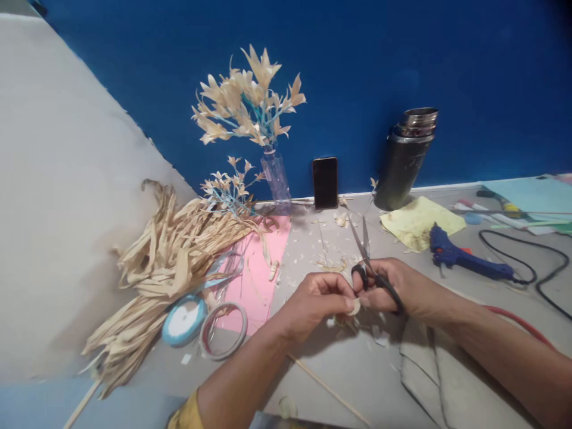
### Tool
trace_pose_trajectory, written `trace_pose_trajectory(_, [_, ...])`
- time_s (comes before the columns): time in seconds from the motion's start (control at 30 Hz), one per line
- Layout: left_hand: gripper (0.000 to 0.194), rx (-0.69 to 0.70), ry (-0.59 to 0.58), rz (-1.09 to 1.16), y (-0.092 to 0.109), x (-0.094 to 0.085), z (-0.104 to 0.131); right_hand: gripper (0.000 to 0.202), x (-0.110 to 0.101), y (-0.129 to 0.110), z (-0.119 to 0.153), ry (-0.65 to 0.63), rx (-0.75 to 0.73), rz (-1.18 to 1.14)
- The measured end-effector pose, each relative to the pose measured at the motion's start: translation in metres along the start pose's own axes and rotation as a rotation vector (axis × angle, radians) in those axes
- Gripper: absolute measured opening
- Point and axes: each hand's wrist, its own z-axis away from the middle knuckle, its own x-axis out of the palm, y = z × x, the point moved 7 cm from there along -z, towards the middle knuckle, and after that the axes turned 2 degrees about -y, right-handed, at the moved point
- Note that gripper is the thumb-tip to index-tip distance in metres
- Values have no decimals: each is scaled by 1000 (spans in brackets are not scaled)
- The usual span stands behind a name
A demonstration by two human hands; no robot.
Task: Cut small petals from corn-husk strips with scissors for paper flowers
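Observation:
My left hand point(319, 301) pinches a small pale, rounded piece of dried husk point(355, 307) between thumb and fingers. Beside it, my right hand point(402, 286) is closed around black-handled scissors point(363, 247), and its thumb and fingertips come close to the same piece. The scissor blades are parted and point up, away from the piece. Small scraps point(333, 262) lie on the table beyond my hands. To the left rests a bundle of dried husks point(183, 247), partly over a pink sheet point(263, 280).
A blue ribbon roll point(184, 320) and a tape roll point(243, 333) lie left. Husk flowers point(243, 98) stand in a clear bottle point(276, 179) near a phone point(325, 183) and a dark flask point(404, 164). Rightward are yellow paper point(424, 220), a corded blue glue gun point(473, 260).

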Motion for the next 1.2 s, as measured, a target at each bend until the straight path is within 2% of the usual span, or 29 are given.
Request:
trace_pose_trajectory(0.1, [21,-19,-13,-40,-2,1,1,19,-1,-3,0,-7,-15,-2])
trace_pose_trajectory(0.2, [20,6,14,15,-1,-1,-1,23,-7,-2,-1,70,-12,-50])
trace_pose_trajectory(0.33, [25,36,182,324,3,-9,-1,30,-12,-2,-2,171,-31,-10])
trace_pose_trajectory(0.47, [27,110,286,466,20,-8,1,50,5,-9,-1,76,-98,14])
trace_pose_trajectory(0.57, [27,212,315,488,36,-6,0,54,18,-9,-1,8,-112,-1])
trace_pose_trajectory(0.67, [27,281,328,512,43,-2,-5,52,26,-6,-2,-28,-133,-21])
trace_pose_trajectory(0.83, [25,349,349,500,43,1,-12,48,26,-5,-4,6,-118,26])
trace_pose_trajectory(1.2, [24,307,359,525,31,-3,-21,48,20,4,-10,83,-23,41])
